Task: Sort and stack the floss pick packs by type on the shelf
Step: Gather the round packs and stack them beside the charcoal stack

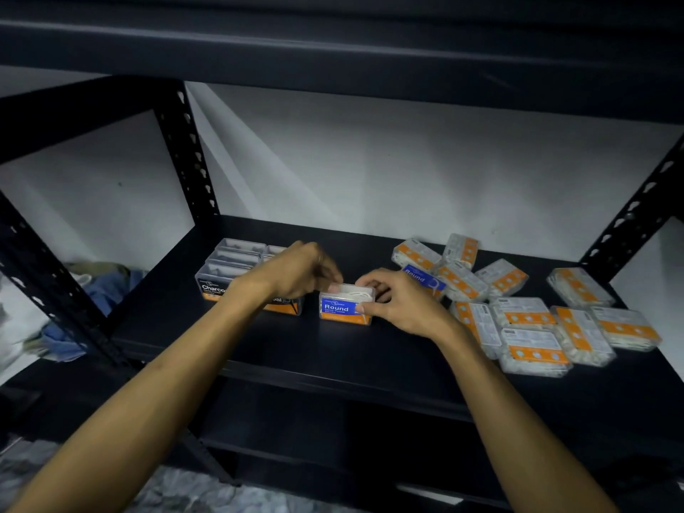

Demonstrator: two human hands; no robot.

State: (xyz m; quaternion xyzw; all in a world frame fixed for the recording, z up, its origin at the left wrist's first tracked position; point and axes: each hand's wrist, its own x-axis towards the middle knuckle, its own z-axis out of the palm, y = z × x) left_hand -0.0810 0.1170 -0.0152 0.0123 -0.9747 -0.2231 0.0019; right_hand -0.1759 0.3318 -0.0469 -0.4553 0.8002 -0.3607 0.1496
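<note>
A clear floss pick pack with a blue "Round" label stands upright near the front middle of the black shelf. My right hand grips its right end, thumb on the front. My left hand pinches its top left edge. Left of it stand rows of black-labelled "Charcoal" packs, partly hidden behind my left wrist. A loose heap of several packs lies on the right, most showing orange and white backs, one showing a blue "Round" label.
Black perforated uprights rise at the back left and right. An upper shelf board hangs close overhead. Crumpled cloth lies beyond the shelf's left side. A lower shelf sits beneath.
</note>
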